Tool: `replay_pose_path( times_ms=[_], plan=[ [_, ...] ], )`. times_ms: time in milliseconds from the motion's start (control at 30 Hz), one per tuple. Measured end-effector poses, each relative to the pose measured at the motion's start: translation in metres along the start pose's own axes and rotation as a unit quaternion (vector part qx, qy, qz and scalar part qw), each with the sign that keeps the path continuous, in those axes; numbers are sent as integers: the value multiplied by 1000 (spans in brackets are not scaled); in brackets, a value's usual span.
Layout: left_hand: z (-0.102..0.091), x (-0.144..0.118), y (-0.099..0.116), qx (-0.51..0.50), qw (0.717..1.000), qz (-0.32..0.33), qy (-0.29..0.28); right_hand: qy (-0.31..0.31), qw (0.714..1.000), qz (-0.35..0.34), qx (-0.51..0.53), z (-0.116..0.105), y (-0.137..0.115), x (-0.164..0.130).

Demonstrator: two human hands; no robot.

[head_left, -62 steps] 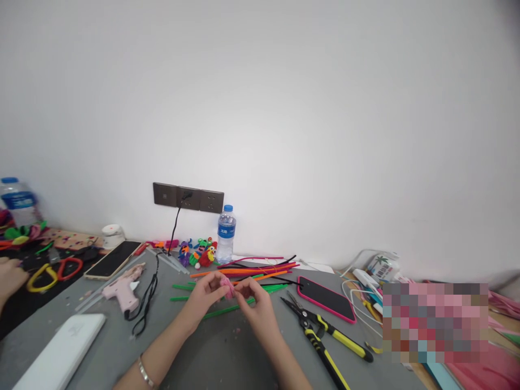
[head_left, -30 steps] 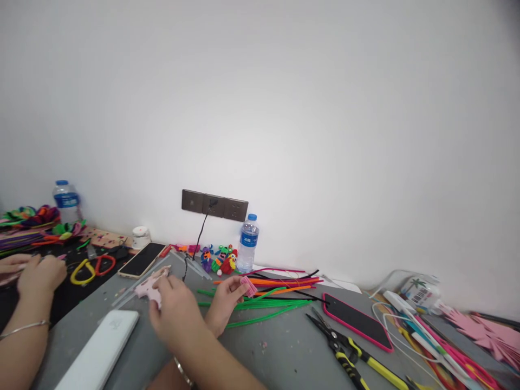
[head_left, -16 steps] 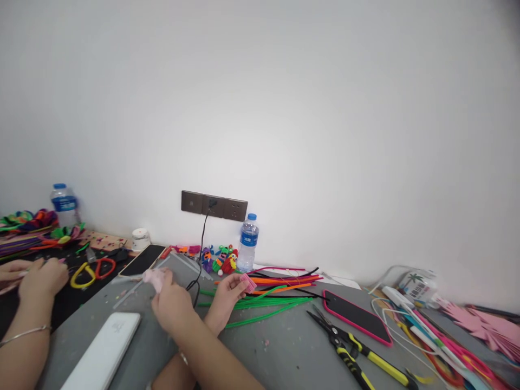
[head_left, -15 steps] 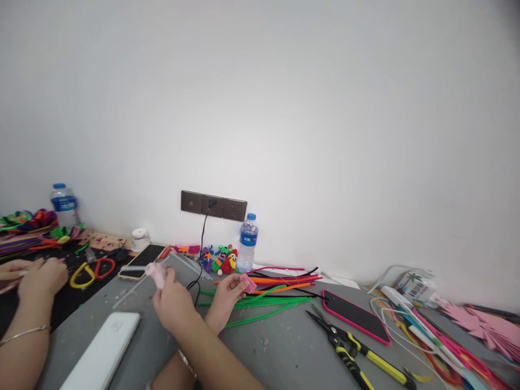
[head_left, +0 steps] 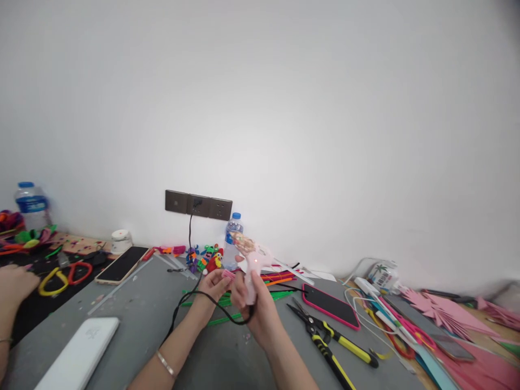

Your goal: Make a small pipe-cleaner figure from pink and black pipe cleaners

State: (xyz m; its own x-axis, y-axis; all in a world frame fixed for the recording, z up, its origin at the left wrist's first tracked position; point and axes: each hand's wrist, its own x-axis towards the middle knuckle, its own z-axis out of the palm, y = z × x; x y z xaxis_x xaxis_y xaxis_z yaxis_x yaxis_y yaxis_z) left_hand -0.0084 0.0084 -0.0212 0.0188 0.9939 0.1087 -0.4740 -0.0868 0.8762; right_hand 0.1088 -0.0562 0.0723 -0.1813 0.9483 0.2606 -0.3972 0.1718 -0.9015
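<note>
My right hand [head_left: 260, 310] grips a pink glue gun [head_left: 252, 266] upright above the grey table [head_left: 134, 319], its nozzle pointing up and left. The gun's black cable [head_left: 211, 303] loops under my hands and runs up to the wall socket [head_left: 198, 205]. My left hand [head_left: 209, 288], on the arm with a bracelet, pinches a small pink rolled piece [head_left: 227, 274] just left of the gun. Green pipe cleaners [head_left: 217, 319] lie under both hands.
A pink-cased phone [head_left: 331, 306] and yellow-black pliers [head_left: 329, 341] lie to the right, a white power bank [head_left: 79, 357] at front left. A water bottle [head_left: 232, 238], small figures [head_left: 205, 259], another phone [head_left: 122, 264] and scissors [head_left: 60, 273] sit further back. Another person's hand [head_left: 14, 281] rests at far left.
My right hand reached across to the left, picked the glue gun up off the table and brought it to the middle beside the pink piece. The view swung back to the right.
</note>
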Motion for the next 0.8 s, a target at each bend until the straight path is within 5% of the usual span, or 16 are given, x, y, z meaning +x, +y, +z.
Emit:
replay_pose_path(
  times_ms=[133, 300, 467, 800],
  plan=[
    [3, -1, 1, -31, 999, 1, 20, 37, 996, 32, 70, -36, 4, -26],
    [10, -6, 0, -24, 999, -8, 30, 53, 997, 41, 36, -60, 43, -46],
    [13, -8, 5, -21, 999, -7, 47, 67, 997, 48, -4, -68, 63, -48],
    [16, -11, 10, -24, 997, -12, 71, 62, 994, 80, -34, -65, 52, -52]
  ],
)
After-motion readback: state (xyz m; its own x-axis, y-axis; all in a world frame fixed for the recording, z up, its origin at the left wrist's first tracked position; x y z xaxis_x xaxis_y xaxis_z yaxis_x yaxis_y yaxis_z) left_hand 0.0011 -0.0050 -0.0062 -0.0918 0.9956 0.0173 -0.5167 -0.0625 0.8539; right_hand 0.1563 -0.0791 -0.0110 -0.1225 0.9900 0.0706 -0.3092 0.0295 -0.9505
